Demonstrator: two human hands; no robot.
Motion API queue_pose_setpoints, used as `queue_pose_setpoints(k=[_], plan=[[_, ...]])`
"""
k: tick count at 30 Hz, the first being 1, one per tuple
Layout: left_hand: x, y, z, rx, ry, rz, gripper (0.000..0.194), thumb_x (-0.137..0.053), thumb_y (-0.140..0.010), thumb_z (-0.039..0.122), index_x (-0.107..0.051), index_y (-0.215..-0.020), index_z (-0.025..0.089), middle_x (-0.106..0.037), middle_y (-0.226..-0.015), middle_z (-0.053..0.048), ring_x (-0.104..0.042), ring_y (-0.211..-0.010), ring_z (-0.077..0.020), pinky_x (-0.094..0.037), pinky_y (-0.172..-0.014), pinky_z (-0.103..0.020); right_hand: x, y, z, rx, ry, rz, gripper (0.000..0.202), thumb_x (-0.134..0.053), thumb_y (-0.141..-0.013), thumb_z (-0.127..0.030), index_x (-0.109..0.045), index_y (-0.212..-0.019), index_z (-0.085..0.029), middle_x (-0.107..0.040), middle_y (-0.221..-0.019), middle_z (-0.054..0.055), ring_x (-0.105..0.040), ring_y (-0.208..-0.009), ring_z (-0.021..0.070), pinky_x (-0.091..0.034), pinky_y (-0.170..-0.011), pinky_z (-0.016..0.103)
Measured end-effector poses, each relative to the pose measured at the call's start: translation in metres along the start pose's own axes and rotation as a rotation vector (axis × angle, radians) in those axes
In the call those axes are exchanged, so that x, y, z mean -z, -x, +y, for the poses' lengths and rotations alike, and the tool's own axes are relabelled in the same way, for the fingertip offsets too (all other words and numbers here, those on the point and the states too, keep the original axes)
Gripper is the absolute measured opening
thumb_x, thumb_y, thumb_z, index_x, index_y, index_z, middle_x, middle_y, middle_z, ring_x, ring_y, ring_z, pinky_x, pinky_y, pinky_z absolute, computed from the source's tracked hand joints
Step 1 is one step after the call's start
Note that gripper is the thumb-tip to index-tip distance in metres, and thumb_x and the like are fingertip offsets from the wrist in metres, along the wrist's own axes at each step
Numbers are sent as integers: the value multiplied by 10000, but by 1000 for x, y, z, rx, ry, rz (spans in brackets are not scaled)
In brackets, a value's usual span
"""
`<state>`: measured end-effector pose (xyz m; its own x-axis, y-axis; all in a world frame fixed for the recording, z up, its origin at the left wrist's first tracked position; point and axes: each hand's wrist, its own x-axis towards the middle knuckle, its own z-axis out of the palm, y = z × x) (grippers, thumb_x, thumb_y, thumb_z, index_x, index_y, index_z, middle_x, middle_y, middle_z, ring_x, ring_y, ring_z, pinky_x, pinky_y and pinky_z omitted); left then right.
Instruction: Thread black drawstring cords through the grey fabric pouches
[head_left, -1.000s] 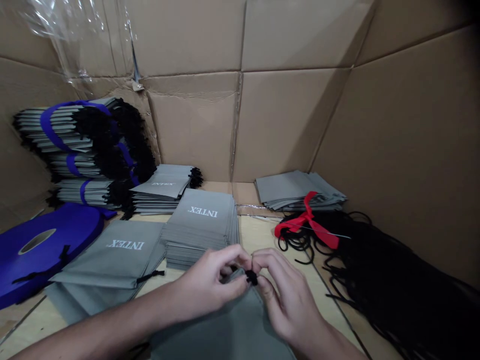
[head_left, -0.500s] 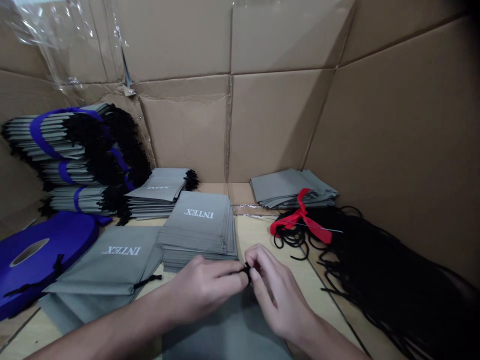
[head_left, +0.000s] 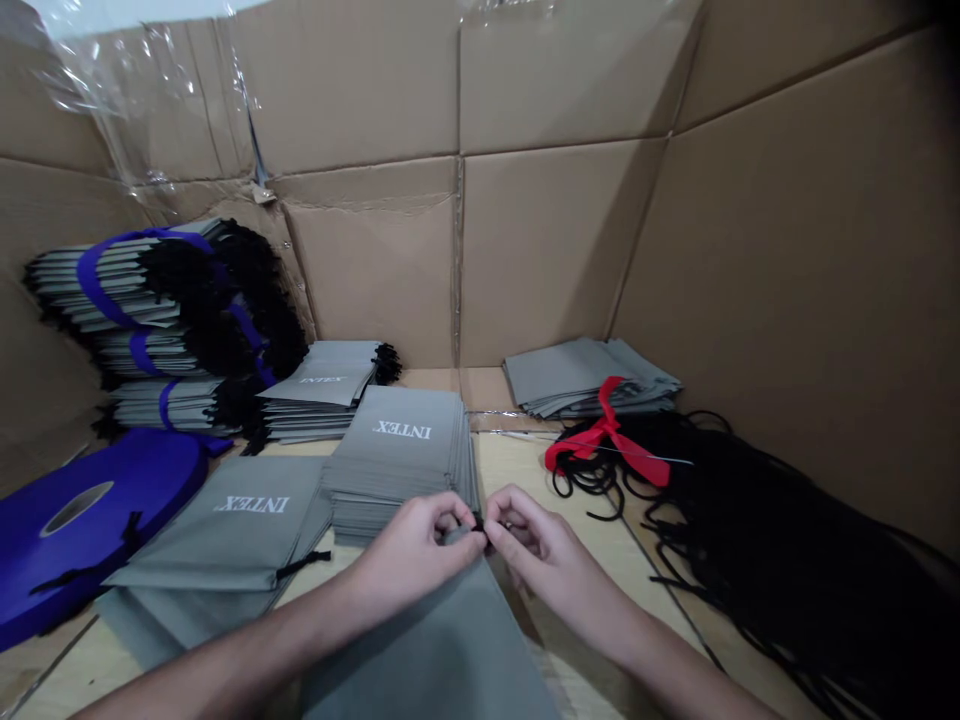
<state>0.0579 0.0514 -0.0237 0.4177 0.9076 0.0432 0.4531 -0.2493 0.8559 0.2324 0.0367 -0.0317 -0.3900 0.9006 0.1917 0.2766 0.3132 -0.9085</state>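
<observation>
A grey drawstring bag (head_left: 442, 650) lies in front of me, its upper corner between my hands. My left hand (head_left: 424, 550) pinches that corner, where a short bit of black cord (head_left: 478, 523) shows. The fingertips of my right hand (head_left: 544, 550) are closed on the same cord from the right side. Most of the cord is hidden by my fingers. Just beyond my left hand stands a stack of grey bags printed INTEX (head_left: 409, 425). More grey bags with black cord ends (head_left: 240, 510) lie to the left of it.
Bundled bags (head_left: 120, 280) tied with blue ribbon stand far left, behind a blue ribbon roll (head_left: 142, 480). A smaller bag stack (head_left: 330, 365) is at the back. Right are folded grey pieces (head_left: 585, 370) and black cords (head_left: 772, 530) with a red tie (head_left: 626, 450). Cardboard walls (head_left: 375, 260) enclose the table.
My fingers have shifted on the cord: the left hand has drawn slightly left, its thumb and fingers now forming a loop. The bag's corner has come into view. The camera has shifted slightly.
</observation>
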Motion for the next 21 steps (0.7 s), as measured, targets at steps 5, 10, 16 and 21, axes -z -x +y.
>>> queue_pose_setpoints(k=[5, 10, 16, 21], plan=[[4, 1, 0, -21, -112, 37, 254, -544, -779, 410, -503, -730, 165, -371, -561, 75, -329, -533, -90, -232, -492, -197, 3, -12, 10, -46, -283, -7, 276, -588, -811, -440, -525, -796, -171, -521, -628, -45, -486, -541, 88, -367, -533, 215], [4, -1, -3, 11, -61, 4, 285, -603, -734, 421, -507, -682, 158, -449, -585, 56, -390, -572, -102, -275, -516, -195, 4, -15, 14, -96, -335, -1, 326, -647, -756, -452, -563, -872, -159, -576, -595, -36, -540, -570, 111, -393, -566, 234], [2, -3, -4, 31, 88, -2, 165, -623, -719, 303, -589, -755, 145, -616, -685, 1, -542, -681, -150, -390, -641, -225, 4, -15, 9, -117, -305, -16, 279, -647, -766, -417, -625, -795, -140, -605, -607, -15, -553, -584, 108, -414, -584, 236], [0, -2, 0, 1, 115, 65, 109, -626, -708, 241, -596, -726, 138, -630, -693, -7, -548, -680, -139, -383, -630, -213, 5, -15, 8, -157, -357, 42, 263, -669, -746, -406, -643, -743, -145, -608, -594, -19, -550, -569, 94, -422, -582, 220]])
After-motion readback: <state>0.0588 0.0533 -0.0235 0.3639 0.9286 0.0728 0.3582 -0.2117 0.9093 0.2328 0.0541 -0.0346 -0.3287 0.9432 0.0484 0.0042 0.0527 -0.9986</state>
